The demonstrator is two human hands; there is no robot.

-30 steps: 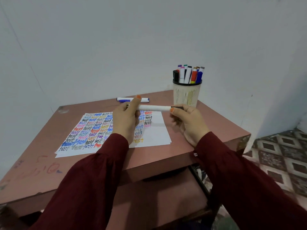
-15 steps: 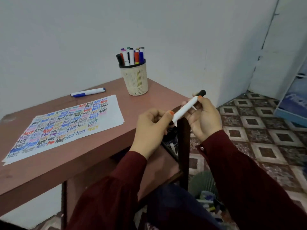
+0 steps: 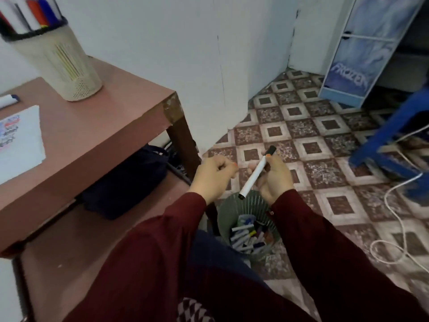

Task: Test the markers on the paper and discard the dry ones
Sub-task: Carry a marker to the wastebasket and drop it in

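My right hand (image 3: 274, 176) grips a white marker with a black cap (image 3: 254, 174), tilted with its lower end over a grey mesh bin (image 3: 255, 203) on the floor. The bin holds several discarded markers (image 3: 246, 237). My left hand (image 3: 213, 174) hovers just left of the marker with fingers curled and holds nothing. On the brown table (image 3: 97, 133) stands a beige cup (image 3: 62, 66) with several markers (image 3: 30, 12). The test paper (image 3: 21, 145) lies at the left edge. A blue-capped marker (image 3: 8, 100) lies behind it.
A dark bag (image 3: 125, 182) sits on the shelf under the table. A blue stool (image 3: 394, 131) and a white cable (image 3: 394, 205) are on the tiled floor to the right. A blue drawer unit (image 3: 371, 49) stands by the wall.
My view swung right and down from the table to the bin. My left hand let go of the marker; my right hand carried it over the bin.
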